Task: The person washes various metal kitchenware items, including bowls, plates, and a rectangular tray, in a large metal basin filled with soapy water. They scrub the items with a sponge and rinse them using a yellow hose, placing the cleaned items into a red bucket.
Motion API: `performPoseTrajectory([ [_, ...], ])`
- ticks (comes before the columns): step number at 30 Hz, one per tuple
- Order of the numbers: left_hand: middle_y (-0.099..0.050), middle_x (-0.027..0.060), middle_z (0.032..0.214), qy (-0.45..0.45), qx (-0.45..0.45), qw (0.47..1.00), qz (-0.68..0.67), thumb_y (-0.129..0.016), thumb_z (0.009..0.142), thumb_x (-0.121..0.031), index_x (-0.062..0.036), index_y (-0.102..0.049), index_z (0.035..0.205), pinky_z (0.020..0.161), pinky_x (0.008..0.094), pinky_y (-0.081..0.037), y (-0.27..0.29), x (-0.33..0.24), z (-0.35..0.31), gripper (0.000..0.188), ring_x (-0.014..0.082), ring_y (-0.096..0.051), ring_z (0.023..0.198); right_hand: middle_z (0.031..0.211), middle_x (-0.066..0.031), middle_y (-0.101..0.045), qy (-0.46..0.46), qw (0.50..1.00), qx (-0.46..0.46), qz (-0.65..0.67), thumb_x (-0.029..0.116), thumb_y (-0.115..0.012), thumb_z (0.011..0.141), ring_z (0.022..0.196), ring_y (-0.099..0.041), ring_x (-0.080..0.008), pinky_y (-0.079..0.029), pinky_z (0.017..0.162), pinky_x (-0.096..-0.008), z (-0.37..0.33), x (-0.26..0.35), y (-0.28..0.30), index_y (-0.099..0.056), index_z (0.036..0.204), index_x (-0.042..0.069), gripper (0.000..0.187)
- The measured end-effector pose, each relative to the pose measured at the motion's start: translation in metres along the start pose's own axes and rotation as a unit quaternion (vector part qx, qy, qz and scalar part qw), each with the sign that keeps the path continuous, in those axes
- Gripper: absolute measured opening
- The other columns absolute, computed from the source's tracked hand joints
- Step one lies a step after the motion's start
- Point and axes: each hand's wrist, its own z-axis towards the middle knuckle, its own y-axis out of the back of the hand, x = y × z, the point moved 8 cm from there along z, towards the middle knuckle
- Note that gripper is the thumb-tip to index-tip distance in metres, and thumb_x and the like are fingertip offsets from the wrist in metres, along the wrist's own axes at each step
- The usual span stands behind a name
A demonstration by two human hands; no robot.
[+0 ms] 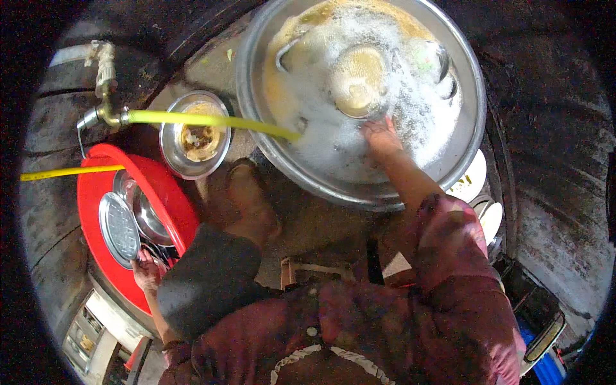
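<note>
At the big metal tub (476,96), my right hand (383,138) is closed on the near rim of a round metal bowl (360,77) among the white suds. Soapy liquid covers part of my fingertips. Low on the left, my left hand (147,273) reaches into the red basin (96,256). Its fingers close on the lower edge of a shiny metal plate (119,226), which stands tilted against the basin's side. Behind that plate lie other metal dishes (149,215).
A yellow-green hose (205,119) runs from the wall tap (106,115) over the tub's rim. A metal bowl of brownish liquid (197,138) sits between basin and tub. White dishes (471,176) stand right of the tub. My foot (244,183) is beside it.
</note>
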Motion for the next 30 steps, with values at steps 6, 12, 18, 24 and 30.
performPoseTrajectory([
  [6,-0.049,0.0117,0.115,0.145,-0.003,0.984,-0.106,-0.034,0.091,-0.026,0.003,-0.037,0.117,0.09,0.0328,-0.039,0.083,0.035,0.027,0.039,0.0227,-0.045,0.105,0.126,-0.007,-0.041,-0.032,0.995,0.069,-0.071,0.023,-0.065,0.066,0.123,-0.03,-0.0212,-0.007,0.105,-0.0425,-0.012,-0.041,-0.05,-0.043,0.117,0.006,0.058],
  [12,-0.055,0.0119,0.102,0.15,-0.137,0.977,-0.068,-0.038,0.089,-0.024,-0.0021,-0.041,0.113,0.08,0.0345,-0.045,0.09,0.057,0.027,0.033,0.0225,-0.053,0.091,0.12,-0.0149,-0.044,-0.111,0.983,0.133,-0.057,0.03,-0.061,0.069,0.123,-0.029,-0.0256,-0.007,0.104,-0.0471,-0.028,-0.025,-0.036,-0.048,0.115,0.004,0.054],
  [18,-0.057,0.0114,0.093,0.101,-0.204,0.97,0.083,-0.041,0.087,-0.023,-0.0054,-0.044,0.109,0.072,0.0349,-0.048,0.058,0.052,0.022,0.028,0.0216,-0.057,0.081,0.104,-0.02,-0.052,-0.035,0.995,0.009,-0.096,0.018,-0.043,0.08,0.102,-0.046,-0.0323,-0.022,0.097,-0.0527,-0.025,0.016,-0.03,-0.053,0.104,0.001,0.031],
  [24,-0.053,0.0117,0.107,0.018,0.259,0.889,0.378,-0.053,0.081,-0.02,-0.0047,-0.042,0.118,0.082,0.0343,-0.043,-0.229,0.076,-0.085,0.041,0.0214,-0.053,0.096,0.079,-0.0138,-0.058,0.039,0.978,-0.133,-0.156,0.014,-0.047,0.073,0.081,-0.056,-0.0295,-0.035,0.084,-0.0425,-0.021,0.011,-0.036,-0.053,0.081,0.004,0.014],
  [30,-0.05,0.0147,0.113,0.306,0.519,0.757,0.252,-0.053,0.082,-0.019,-0.0117,-0.041,0.12,0.081,0.036,-0.045,-0.391,0.213,-0.203,0.04,0.0224,-0.053,0.097,0.072,-0.0117,-0.058,0.121,0.965,-0.088,-0.216,0.015,-0.048,0.074,0.072,-0.057,-0.026,-0.036,0.081,-0.0408,-0.023,0.024,-0.013,-0.054,0.081,0.005,0.013],
])
